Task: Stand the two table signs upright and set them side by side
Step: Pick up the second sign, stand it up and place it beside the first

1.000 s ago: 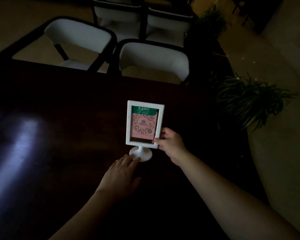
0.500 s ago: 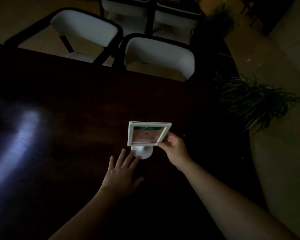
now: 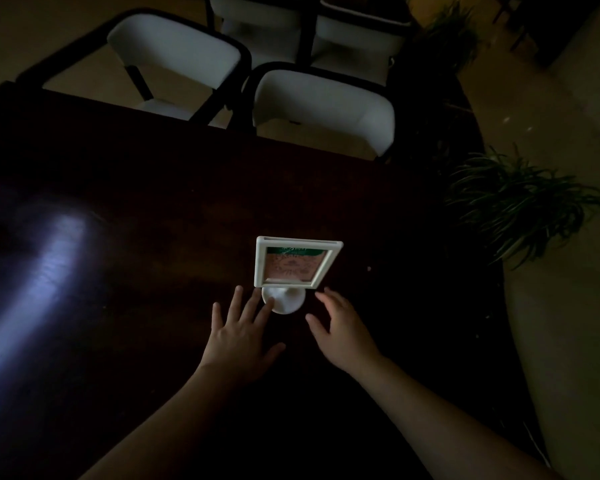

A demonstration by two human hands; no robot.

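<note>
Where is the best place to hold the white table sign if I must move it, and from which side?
Probably the frame's side edges, from the right: the table sign stands upright on a small round base, so it may tip. The right hand is open beside it; the left hand can steady the base.

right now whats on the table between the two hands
In the head view, the round white base of the table sign sits between the left hand and right hand; nearer the wrists, bare dark table.

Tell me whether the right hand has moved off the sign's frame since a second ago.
Yes. The right hand has let go of the table sign and dropped back toward the person, now open beside the round base, below the frame's lower right corner.
</note>
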